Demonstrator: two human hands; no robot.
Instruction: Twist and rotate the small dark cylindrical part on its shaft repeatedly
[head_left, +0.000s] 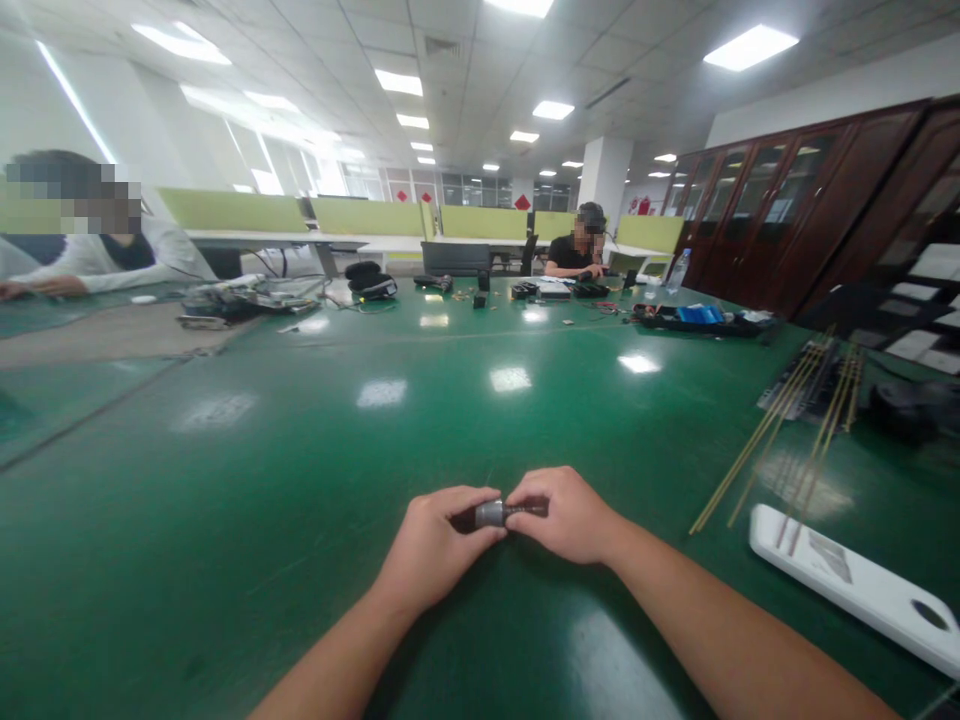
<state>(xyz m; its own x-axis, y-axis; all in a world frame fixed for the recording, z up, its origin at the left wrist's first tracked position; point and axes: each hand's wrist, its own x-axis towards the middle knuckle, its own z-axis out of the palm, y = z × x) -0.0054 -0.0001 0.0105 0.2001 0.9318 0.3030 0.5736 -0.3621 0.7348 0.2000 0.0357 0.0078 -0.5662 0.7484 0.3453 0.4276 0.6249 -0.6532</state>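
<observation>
Near the front middle of the green table (300, 470), both my hands meet at a small metal part. Thumb and fingers of my left hand (431, 545) are closed around a short grey metal cylinder (490, 513), which looks like a collar or chuck. From its right side a thin dark rod (534, 510) extends, lying level. My right hand (568, 515) pinches this rod close to the cylinder, fingertips almost touching those of the left hand. The exact kind of either piece is too small to tell.
At right lie a white board with a hole (847, 580) and several thin yellowish rods (765, 440). A dark tray with blue items (701, 318), a plastic bottle (679, 272) and a black case (371, 283) stand farther back. One person sits at far left, another across the table.
</observation>
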